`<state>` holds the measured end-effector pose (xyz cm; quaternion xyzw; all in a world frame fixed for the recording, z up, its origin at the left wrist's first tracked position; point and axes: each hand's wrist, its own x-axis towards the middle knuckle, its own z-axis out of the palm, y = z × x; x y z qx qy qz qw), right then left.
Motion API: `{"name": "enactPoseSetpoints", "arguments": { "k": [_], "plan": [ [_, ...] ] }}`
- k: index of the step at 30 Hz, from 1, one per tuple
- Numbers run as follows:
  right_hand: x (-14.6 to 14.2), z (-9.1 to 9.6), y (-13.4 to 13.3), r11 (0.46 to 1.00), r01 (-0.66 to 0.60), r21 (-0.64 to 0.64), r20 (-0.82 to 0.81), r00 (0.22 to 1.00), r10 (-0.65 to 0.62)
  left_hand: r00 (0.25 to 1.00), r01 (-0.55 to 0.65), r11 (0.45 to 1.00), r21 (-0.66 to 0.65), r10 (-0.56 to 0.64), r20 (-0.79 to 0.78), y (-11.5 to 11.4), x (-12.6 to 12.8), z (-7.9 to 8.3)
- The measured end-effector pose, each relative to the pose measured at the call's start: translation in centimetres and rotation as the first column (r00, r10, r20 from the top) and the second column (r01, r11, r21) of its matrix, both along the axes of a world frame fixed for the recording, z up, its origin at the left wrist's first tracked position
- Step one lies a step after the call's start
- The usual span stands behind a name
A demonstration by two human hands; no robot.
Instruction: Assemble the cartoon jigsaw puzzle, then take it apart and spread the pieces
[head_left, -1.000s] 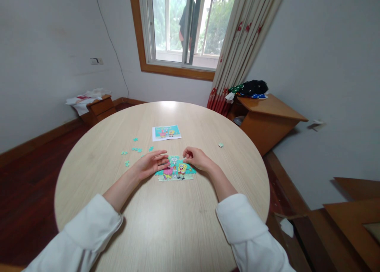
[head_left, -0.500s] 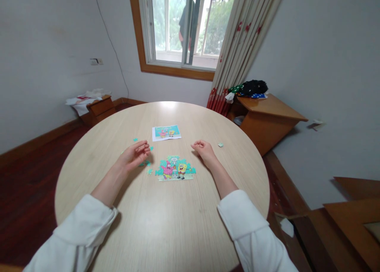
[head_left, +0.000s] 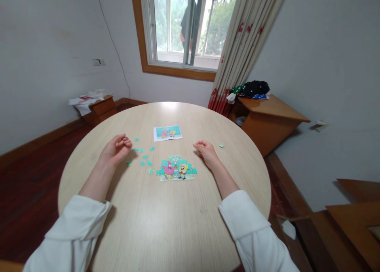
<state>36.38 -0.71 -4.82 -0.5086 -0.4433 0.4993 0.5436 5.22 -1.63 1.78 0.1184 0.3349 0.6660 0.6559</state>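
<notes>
We saw soft daylight from the wood-framed window (head_left: 190, 26) glaring on the round pale-wood bench (head_left: 166, 105); shadows were faint, focus sharp, and edges bowed from wide-angle distortion.

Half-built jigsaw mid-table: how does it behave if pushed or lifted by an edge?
Thin and flat, the half-built jigsaw is probably light; lifted by one edge it would likely sag and break at the joints. On the smooth table it should slide when pushed, though its ragged top edge may shed pieces.
</notes>
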Motion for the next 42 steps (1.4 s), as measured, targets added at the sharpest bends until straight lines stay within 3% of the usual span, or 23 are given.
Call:
{"name": "enactPoseSetpoints", "arguments": {
  "k": [11,42],
  "plan": [
    [0.0,0.0,0.0,1.000,-0.011,0.016,-0.037,0.999,0.012,0.991,-0.126,0.990,-0.062,0.124,-0.045,0.9,-2.5,-0.8],
    [0.0,-0.1,0.0,1.000,-0.001,0.003,-0.052,0.999,0.001,0.982,-0.145,0.985,-0.090,0.132,-0.136,1.5,-3.4,-1.6]
  ]
}}
